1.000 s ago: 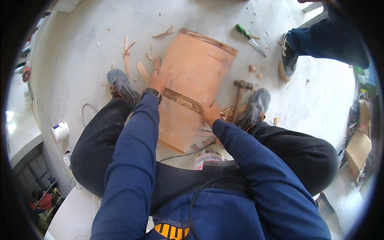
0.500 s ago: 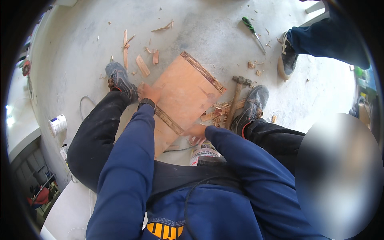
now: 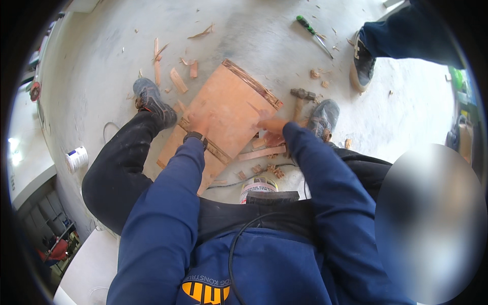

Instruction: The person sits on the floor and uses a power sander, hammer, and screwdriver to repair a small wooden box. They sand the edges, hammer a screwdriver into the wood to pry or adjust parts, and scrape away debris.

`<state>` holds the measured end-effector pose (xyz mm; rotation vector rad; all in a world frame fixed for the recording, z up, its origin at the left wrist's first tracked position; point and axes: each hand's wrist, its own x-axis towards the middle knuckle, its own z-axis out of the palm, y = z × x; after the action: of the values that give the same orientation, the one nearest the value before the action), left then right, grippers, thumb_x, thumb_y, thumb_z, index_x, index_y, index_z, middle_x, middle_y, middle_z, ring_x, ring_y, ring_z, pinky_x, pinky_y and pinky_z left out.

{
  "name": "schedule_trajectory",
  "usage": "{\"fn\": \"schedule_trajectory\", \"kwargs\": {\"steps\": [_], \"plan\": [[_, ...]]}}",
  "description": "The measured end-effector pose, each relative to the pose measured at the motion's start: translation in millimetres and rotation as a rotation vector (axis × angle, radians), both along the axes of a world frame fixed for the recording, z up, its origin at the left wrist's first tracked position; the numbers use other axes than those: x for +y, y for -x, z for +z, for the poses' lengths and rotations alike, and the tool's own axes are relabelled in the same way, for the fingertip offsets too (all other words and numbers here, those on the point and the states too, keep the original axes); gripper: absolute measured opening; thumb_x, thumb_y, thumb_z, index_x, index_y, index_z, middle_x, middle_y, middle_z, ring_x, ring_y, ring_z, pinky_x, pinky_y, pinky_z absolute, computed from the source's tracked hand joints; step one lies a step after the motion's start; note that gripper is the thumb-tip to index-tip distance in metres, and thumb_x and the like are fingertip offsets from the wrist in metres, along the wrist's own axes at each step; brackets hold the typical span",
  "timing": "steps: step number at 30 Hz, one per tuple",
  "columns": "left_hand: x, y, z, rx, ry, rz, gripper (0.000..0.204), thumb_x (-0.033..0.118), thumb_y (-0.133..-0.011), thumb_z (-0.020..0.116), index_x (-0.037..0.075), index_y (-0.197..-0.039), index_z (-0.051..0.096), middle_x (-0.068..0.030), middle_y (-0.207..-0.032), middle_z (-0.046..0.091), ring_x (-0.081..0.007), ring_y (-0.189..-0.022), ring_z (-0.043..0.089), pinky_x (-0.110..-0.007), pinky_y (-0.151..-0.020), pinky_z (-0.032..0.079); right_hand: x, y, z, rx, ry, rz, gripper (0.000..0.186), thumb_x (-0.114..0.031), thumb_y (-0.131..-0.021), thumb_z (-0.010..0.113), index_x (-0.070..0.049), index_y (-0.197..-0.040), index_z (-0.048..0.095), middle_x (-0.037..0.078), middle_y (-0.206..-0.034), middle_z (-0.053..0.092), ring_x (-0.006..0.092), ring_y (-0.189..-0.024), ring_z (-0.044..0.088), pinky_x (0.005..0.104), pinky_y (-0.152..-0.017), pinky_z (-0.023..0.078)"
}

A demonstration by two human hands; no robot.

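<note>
A pale wooden panel (image 3: pixel 229 104) lies aslant on the floor between my feet. Rough, splintered strips of wood run along its far edge and across its nearer part. My left hand (image 3: pixel 202 121), with a dark watch at the wrist, is over the panel's left part just beyond the nearer strip; motion blurs its fingers. At the right edge, my right hand (image 3: pixel 273 127) holds the panel, one finger over the top and the others curled beside the edge. A hammer (image 3: pixel 303 95) lies just beyond that hand, its wooden handle partly hidden by my shoe.
A green-handled screwdriver (image 3: pixel 314 35) lies at the far right, near another person's shoe (image 3: pixel 362 63). Wood splinters (image 3: pixel 178 80) are scattered about. A labelled bucket (image 3: pixel 258 188) stands close to my lap, with a dark cable (image 3: pixel 223 186) beside it. A white tub (image 3: pixel 76 158) is at left.
My left hand has shifted from the panel's left edge onto its face. My right hand has slid farther up the right edge, uncovering wood scraps and the cable.
</note>
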<state>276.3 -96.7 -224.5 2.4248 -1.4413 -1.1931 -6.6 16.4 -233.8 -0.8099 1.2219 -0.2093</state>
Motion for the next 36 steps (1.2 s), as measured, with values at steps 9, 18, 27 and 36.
{"fn": "schedule_trajectory", "kwargs": {"steps": [9, 18, 27, 36], "plan": [[19.6, 65.9, 27.1, -0.261, -0.049, -0.403, 0.088, 0.037, -0.081, 0.076, 0.001, -0.152, 0.038, -0.0413, -0.152, 0.034, -0.0543, -0.145, 0.032, -0.057, -0.119, 0.031, -92.0, 244.2, 255.8, 0.853, 0.207, 0.36, 0.065, -0.062, -0.096, 0.057, -0.005, -0.124, 0.07, 0.016, -0.107, 0.074, 0.0268, -0.092, 0.074, 0.0457, -0.072, 0.064], [84.9, 72.6, 23.1, -0.12, 0.033, -1.1, 0.065, 0.034, -0.086, 0.075, 0.002, -0.138, 0.053, -0.0303, -0.131, 0.062, -0.0436, -0.127, 0.056, -0.047, -0.109, 0.044, 215.0, 309.8, 241.9, 0.679, 0.661, -1.015, 0.049, -0.046, -0.1, 0.062, -0.004, -0.126, 0.065, 0.007, -0.1, 0.074, 0.0171, -0.093, 0.072, 0.0339, -0.081, 0.058], [82.7, 23.2, 28.3, 0.149, -0.304, -1.343, 0.051, 0.032, -0.093, 0.069, 0.0, -0.132, 0.059, -0.0276, -0.122, 0.068, -0.0411, -0.114, 0.065, -0.046, -0.1, 0.051, 435.8, 105.6, 6.9, 1.098, -0.256, -1.282, 0.064, -0.044, -0.081, 0.082, 0.007, -0.114, 0.064, 0.025, -0.114, 0.069, 0.0352, -0.106, 0.069, 0.0404, -0.092, 0.055], [95.9, 30.3, 57.6, 0.138, -0.209, -1.323, 0.051, 0.035, -0.094, 0.068, 0.0, -0.13, 0.06, -0.0257, -0.12, 0.07, -0.0374, -0.111, 0.068, -0.042, -0.096, 0.053, 386.7, 122.4, -32.9, 0.941, -0.391, -1.665, 0.077, -0.03, -0.062, 0.092, 0.005, -0.122, 0.058, 0.022, -0.116, 0.07, 0.0319, -0.106, 0.07, 0.0392, -0.093, 0.054]]}}
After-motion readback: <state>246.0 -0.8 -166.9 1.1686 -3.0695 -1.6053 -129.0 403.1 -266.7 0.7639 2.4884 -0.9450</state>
